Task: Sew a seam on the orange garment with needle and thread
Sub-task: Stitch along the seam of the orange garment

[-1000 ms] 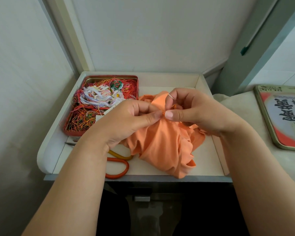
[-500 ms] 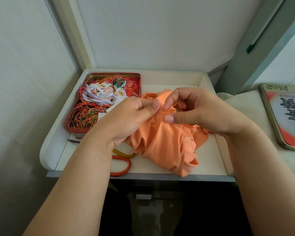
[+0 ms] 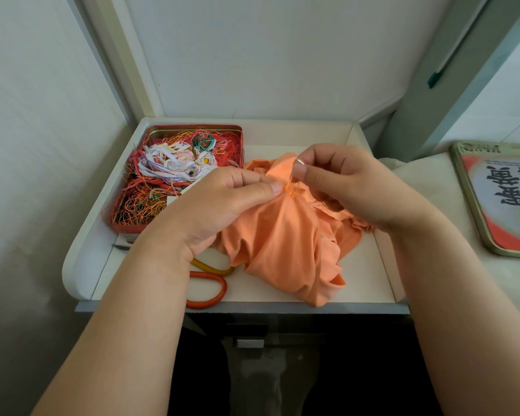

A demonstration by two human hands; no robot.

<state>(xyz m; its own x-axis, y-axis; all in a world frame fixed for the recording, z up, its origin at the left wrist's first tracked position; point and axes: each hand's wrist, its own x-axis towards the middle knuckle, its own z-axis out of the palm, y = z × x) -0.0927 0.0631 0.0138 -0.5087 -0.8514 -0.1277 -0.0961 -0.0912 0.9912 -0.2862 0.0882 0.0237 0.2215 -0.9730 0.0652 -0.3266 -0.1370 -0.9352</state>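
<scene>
The orange garment [image 3: 285, 235] lies bunched on a white tray-like table [image 3: 370, 265]. My left hand [image 3: 222, 202] pinches a raised fold of the cloth between thumb and fingers. Just to its right, my right hand [image 3: 342, 181] pinches a thin silver needle [image 3: 300, 161] between thumb and forefinger, above the fold. A short length of orange thread [image 3: 288, 187] runs from the needle down into the cloth, where small stitches show.
An open red tin [image 3: 237, 130] full of tangled coloured threads sits at the tray's back left. Scissors with orange and yellow handles [image 3: 207, 292] lie partly under my left wrist. A printed tin lid [image 3: 499, 199] rests on the surface at right. Walls stand close on the left and behind.
My right hand has lifted the needle a little above the fold, and orange thread now shows between the needle and the cloth. My left thumb has moved back onto the fold.
</scene>
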